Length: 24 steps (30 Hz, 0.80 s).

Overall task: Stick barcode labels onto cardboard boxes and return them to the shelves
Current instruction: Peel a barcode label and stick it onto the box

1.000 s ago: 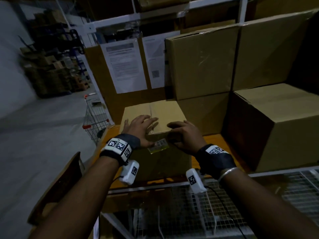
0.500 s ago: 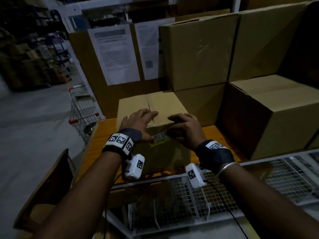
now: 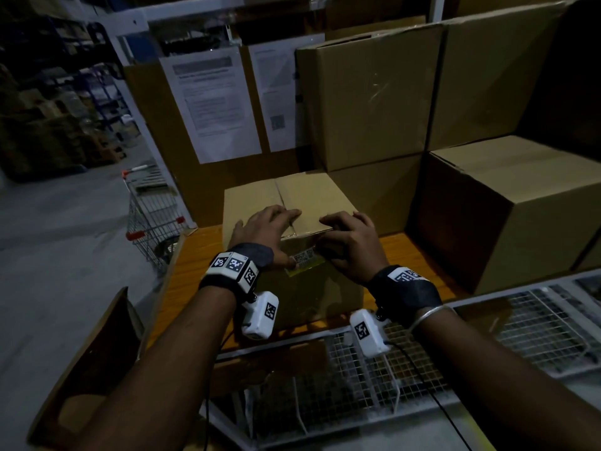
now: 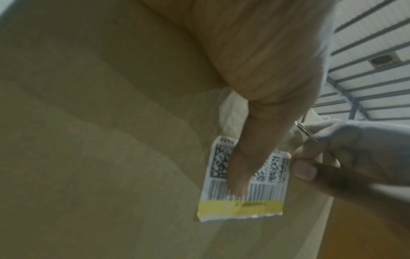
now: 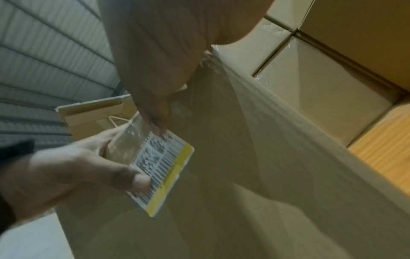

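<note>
A small brown cardboard box stands on the orange shelf board. A white barcode label with a yellow stripe lies on its front face just under the top edge. My left hand lays its fingers flat on the box top, and its thumb presses on the middle of the label. My right hand rests its fingertips on the top edge, while its thumb presses the upper right corner of the label.
Large cardboard boxes stand close on the right, with more stacked behind. Printed sheets hang on a cardboard panel at the back. A shopping trolley stands left on the floor. A white wire-mesh basket lies below my wrists.
The label, first hanging loose from my right fingers at the box front, now lies against the face. My left thumb has come down onto it. The view has shifted closer.
</note>
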Each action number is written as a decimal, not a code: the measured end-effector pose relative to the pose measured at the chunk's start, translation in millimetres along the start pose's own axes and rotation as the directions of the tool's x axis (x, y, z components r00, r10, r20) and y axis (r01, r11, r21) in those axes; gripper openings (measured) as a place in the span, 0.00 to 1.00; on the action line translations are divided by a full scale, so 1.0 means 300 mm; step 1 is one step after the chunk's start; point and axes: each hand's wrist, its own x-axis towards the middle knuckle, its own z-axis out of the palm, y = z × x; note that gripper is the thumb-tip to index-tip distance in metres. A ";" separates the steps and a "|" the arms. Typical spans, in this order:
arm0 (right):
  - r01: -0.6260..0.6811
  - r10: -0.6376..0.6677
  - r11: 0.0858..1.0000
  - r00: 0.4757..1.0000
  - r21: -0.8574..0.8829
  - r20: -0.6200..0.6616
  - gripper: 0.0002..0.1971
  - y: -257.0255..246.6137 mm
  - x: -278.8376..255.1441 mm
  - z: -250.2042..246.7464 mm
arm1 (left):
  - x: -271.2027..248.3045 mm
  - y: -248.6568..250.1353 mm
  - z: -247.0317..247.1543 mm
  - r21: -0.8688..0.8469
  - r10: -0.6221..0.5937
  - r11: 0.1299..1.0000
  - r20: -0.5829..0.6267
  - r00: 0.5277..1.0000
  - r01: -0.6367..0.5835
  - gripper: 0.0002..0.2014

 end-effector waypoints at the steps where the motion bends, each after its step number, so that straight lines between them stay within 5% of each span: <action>1: 0.002 -0.002 1.000 1.000 0.008 0.007 0.12 0.001 0.002 -0.003 | 0.001 -0.001 -0.001 -0.002 0.000 1.000 0.002 1.000 0.000 0.55; 8: -0.087 0.087 0.993 0.996 0.080 0.008 0.08 -0.004 -0.028 -0.029 | 0.004 0.006 -0.010 -0.014 -0.020 1.000 0.015 1.000 0.020 0.55; 17: -0.015 0.041 0.974 0.993 -0.225 0.112 0.14 -0.022 -0.062 -0.031 | 0.001 0.003 -0.016 -0.032 0.002 0.999 0.028 1.000 -0.001 0.55; 24: -0.051 0.080 0.953 0.993 -0.297 0.089 0.13 -0.046 -0.041 -0.008 | -0.006 0.008 -0.024 -0.032 0.005 0.999 0.037 0.999 -0.003 0.54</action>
